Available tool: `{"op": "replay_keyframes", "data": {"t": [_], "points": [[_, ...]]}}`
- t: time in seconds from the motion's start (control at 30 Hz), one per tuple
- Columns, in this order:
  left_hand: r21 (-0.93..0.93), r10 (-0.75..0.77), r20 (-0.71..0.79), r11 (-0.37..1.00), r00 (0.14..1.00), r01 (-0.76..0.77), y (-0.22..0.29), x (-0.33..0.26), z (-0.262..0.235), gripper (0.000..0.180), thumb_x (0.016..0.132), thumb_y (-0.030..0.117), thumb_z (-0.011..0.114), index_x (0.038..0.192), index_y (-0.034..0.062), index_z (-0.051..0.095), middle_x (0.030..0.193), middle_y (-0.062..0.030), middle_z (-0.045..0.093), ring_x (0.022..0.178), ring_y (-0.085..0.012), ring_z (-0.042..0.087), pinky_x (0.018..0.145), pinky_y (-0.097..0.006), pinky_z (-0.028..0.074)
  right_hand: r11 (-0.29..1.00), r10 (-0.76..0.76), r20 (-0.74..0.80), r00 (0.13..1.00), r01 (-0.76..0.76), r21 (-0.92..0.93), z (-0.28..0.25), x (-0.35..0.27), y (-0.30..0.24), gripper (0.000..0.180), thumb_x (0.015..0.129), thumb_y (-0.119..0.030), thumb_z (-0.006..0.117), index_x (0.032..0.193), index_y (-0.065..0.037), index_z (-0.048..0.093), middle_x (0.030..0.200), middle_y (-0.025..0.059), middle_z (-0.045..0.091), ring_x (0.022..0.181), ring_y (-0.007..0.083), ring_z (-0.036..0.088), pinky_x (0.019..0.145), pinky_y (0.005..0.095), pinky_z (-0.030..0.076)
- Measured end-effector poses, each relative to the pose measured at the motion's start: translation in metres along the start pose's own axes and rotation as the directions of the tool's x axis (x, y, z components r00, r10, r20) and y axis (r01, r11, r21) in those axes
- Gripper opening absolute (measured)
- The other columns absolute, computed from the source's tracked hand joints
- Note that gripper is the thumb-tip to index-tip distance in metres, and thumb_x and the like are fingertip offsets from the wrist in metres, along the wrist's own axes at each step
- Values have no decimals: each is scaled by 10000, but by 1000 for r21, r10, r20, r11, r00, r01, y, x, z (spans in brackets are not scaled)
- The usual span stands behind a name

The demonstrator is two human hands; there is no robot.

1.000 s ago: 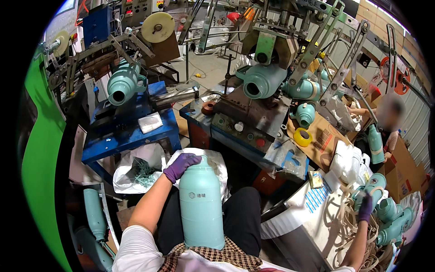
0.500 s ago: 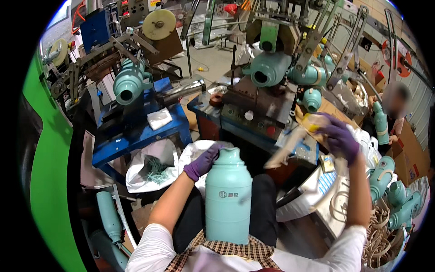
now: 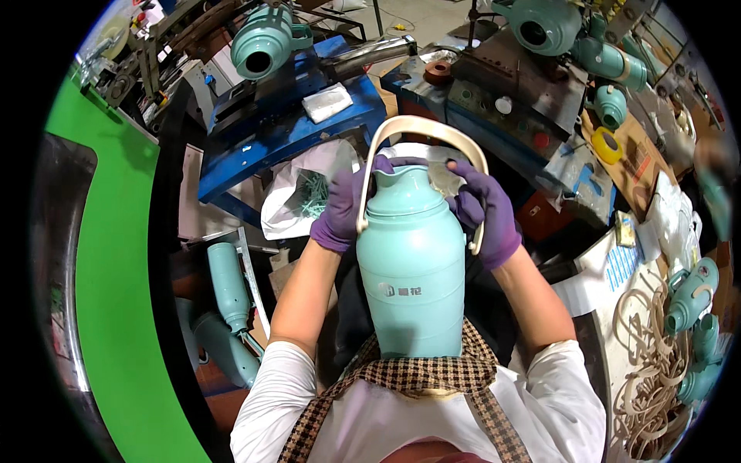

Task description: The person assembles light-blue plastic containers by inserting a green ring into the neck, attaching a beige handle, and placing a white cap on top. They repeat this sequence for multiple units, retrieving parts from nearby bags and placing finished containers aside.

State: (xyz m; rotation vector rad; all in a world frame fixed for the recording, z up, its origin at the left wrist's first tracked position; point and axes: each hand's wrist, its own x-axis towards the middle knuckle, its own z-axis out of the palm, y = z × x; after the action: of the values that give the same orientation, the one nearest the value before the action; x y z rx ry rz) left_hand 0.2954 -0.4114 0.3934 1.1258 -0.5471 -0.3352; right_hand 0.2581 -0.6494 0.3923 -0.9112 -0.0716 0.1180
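A mint-green vacuum flask [image 3: 413, 285] stands upright in my lap against a checked apron, its spout facing up. Over its top arches a cream carry handle [image 3: 421, 126], whose ends come down on either side of the shoulder. My left hand [image 3: 341, 202], in a purple glove, closes round the left side of the flask's neck, fingers behind the rim and partly hidden. The gloved right hand [image 3: 490, 216] has curled fingers on the handle's right end, against a small peg on the flask's side. One fingertip pokes bare through the right glove.
Loose cream handles [image 3: 648, 378] pile at the right, beside more flasks [image 3: 692, 293]. A yellow tape roll [image 3: 607, 145] lies on cardboard. Ahead are a blue bench [image 3: 332, 123] and a machine table [image 3: 494, 116]. More flasks [image 3: 228, 285] lie left, near a bag of green scraps [image 3: 309, 197].
My right hand has come in from the far right with the handle, which now arches over the flask. The left hand stays at the neck. The whole view has tilted downward.
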Motion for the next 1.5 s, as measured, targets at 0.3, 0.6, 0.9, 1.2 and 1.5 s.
{"op": "replay_keyframes", "data": {"t": [0.3, 0.6, 0.9, 1.2, 1.5], "points": [[-409, -159, -149, 909, 976, 85, -4, 10, 24, 978, 918, 814, 295, 1304, -47, 551, 1207, -197, 643, 1055, -308, 644, 956, -424, 533, 849, -95, 286, 953, 228, -477, 26, 5, -21, 253, 817, -107, 513, 994, -4, 662, 735, -24, 558, 625, 77, 446, 740, 245, 445], [39, 23, -19, 999, 1000, -22, -25, 27, 17, 939, 942, 801, 188, 1368, 18, 484, 1451, -232, 480, 1318, -335, 499, 1132, -466, 396, 334, -561, 630, 538, 843, -422, -9, 8, 0, 351, 807, -225, 604, 1101, -44, 672, 993, 80, 627, 967, 268, 599, 1034, 438, 446], [-246, 56, 118, 969, 991, -26, 0, 31, 38, 219, 679, 228, 742, 755, 36, 667, 1546, -228, 410, 1376, -301, 441, 1158, -391, 321, 983, -117, 240, 964, 78, 168, -56, 27, 19, 723, 765, -243, 506, 1459, -49, 450, 1459, 169, 504, 1355, 302, 485, 1175, 415, 356], [767, 376, 391, 370, 840, -524, 18, 17, 52, 385, 797, 290, 686, 1114, 72, 682, 1224, -95, 685, 1113, -249, 641, 1063, -462, 410, 886, -89, 398, 913, -110, 451, -68, 34, 36, 896, 895, -768, 402, 1423, -48, 482, 1406, 177, 538, 1283, 316, 537, 1117, 454, 420], [445, 435, 646, 453, 628, -772, -31, 11, 78, 445, 993, 530, 475, 1089, 186, 741, 1328, -76, 651, 1337, -345, 519, 1193, -617, 128, 938, -234, -1, 972, 225, -264, -172, -10, -29, 434, 918, -389, 668, 1216, -79, 611, 1212, 63, 638, 1111, 155, 592, 951, 326, 491]]}}
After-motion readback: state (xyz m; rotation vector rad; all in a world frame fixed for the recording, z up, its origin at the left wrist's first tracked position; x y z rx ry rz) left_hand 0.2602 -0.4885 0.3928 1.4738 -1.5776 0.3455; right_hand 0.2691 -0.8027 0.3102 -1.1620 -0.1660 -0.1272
